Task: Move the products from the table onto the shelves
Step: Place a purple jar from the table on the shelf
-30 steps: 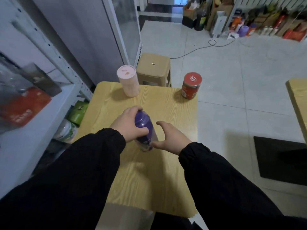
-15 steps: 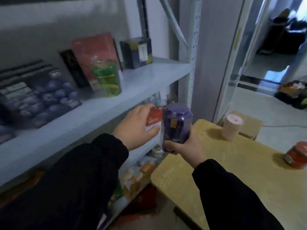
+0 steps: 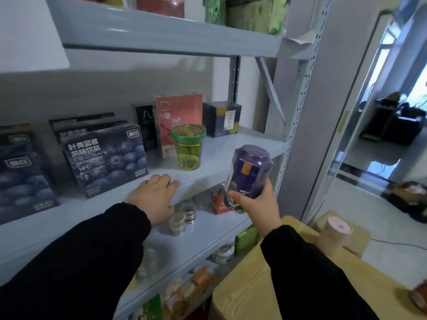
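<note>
Watching my feed here: right hand is wrapped round the bottom of the purple can, fingers curled tight on it. The can's up in the air, a bit tilted, just in front of the shelf edge and not touching it. Green cup stands on the shelf up and left of that grip, with a bare patch of shelf between them. Left hand holds nothing, its fingers just laid on the shelf lip, blueberry box right behind it. Below and right of the can hand there's the table with a pink tub on it.
</note>
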Tool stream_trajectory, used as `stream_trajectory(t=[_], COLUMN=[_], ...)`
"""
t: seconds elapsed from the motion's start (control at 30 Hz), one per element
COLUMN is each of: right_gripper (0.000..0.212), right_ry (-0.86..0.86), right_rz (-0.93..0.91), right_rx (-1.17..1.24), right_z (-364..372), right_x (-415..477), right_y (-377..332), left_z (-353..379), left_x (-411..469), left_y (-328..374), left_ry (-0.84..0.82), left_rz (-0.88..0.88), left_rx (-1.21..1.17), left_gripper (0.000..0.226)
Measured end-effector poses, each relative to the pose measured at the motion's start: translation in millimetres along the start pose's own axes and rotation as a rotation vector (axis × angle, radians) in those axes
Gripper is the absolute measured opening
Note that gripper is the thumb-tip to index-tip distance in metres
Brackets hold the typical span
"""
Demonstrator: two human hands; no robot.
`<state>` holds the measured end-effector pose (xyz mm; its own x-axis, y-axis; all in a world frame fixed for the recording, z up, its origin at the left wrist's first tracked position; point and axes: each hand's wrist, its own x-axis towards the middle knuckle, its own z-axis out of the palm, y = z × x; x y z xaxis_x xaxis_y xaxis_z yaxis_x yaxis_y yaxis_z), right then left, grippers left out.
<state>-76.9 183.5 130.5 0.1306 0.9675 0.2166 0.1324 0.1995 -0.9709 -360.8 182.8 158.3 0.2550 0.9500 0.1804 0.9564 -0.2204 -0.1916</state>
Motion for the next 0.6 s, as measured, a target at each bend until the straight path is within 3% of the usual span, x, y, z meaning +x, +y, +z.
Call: stream_trajectory(t=[0.27, 0.4, 0.5, 0.6], right_gripper=[0.08, 0.085, 0.078, 0.077], right_ry=[-0.058, -0.125, -0.149, -0.176], right_rz=[-0.096, -0.073, -0.053, 0.068], right_rx=[-0.107, -0.21, -0.34, -0.465], right_z=[10.1, 14.6, 10.0, 6.2], right_x=[130.7, 189.8, 232.1, 271.1], right_y=[-22.1, -4.5, 7.0, 13.7], left_z=[18.5, 20.2, 21.5, 24.2], left_x=[7.8, 7.8, 9.2, 10.5], left_y=[1.3, 1.4, 1.2, 0.0], left_ry=[0.133, 0.16, 0.159, 0.149], left_rz=[-0.014, -0.019, -0.028, -0.036], left_rx=[-0.06, -0.056, -0.039, -0.033], left_gripper=[0.076, 0.073, 0.075, 0.078])
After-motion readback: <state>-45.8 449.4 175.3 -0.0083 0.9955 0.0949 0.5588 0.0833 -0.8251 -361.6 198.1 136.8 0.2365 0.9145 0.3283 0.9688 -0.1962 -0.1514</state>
